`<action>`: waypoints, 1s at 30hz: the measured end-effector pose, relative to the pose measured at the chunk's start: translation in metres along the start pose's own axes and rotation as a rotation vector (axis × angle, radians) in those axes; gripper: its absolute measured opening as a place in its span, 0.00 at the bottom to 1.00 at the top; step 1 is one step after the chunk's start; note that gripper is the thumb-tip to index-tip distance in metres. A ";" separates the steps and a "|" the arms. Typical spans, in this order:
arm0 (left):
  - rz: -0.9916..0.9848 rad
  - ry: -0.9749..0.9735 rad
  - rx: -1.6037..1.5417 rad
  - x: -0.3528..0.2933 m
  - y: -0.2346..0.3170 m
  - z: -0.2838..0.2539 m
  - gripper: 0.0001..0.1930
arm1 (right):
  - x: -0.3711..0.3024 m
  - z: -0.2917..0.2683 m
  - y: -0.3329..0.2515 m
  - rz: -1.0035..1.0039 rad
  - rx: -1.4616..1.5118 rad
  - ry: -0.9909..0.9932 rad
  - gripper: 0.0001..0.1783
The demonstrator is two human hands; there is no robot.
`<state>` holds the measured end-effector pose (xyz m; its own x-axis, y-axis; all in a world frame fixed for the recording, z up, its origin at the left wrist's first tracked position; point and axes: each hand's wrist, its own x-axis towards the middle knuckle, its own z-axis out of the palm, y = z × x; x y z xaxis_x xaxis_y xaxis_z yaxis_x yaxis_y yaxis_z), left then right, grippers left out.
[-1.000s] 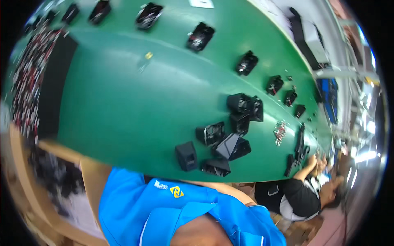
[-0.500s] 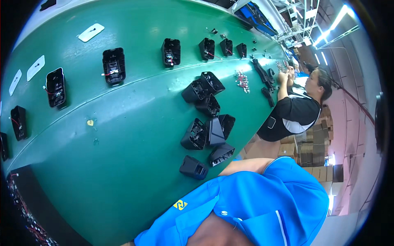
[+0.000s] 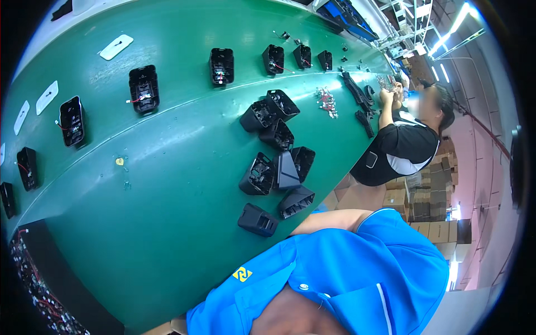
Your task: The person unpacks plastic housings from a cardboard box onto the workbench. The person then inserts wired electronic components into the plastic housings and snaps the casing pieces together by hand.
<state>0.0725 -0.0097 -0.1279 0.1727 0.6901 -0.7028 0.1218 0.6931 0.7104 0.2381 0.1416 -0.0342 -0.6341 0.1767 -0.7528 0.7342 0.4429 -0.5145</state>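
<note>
Neither of my hands shows. My right forearm (image 3: 329,221) comes out of the blue sleeve and runs along the table edge, its hand hidden behind my shirt. Nearest to it on the green table (image 3: 167,223) lies a black plastic housing (image 3: 258,219), with a wedge-shaped black housing (image 3: 296,202) beside it. Just beyond, several more black housings (image 3: 258,174) lean together in a loose cluster. A narrow tan patch (image 3: 164,328) shows at the lower edge by my shirt; I cannot tell whether it is my left arm.
Open black housings (image 3: 144,89) with wires stand in a curved row along the table. White plates (image 3: 116,47) lie at the far left. A black bin (image 3: 67,273) with wired parts is at lower left. A co-worker (image 3: 402,145) handles small parts near a wire pile (image 3: 326,103).
The view has shifted slightly, so the table and housings appear a little higher and further left. More of the wired parts at lower left shows. No housing has visibly moved on the table.
</note>
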 end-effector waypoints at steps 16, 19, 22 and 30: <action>-0.336 0.859 -0.890 -0.030 -0.038 0.168 0.18 | 0.014 0.063 -0.047 -0.657 -0.178 -0.420 0.15; -0.194 1.211 -0.674 -0.020 -0.035 0.172 0.23 | -0.001 0.051 -0.030 -0.747 -0.158 -0.412 0.15; -0.108 1.534 -0.404 -0.019 -0.030 0.182 0.27 | 0.001 0.064 0.007 -0.890 0.074 -0.535 0.11; -0.887 2.054 0.391 -0.243 0.002 0.310 0.31 | -0.056 0.051 0.004 -1.196 -0.020 -0.515 0.15</action>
<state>0.3335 -0.2405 0.0557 -0.8920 -0.2734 0.3600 -0.2579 0.9618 0.0915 0.2884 0.0883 -0.0153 -0.7202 -0.6875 0.0931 -0.2245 0.1040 -0.9689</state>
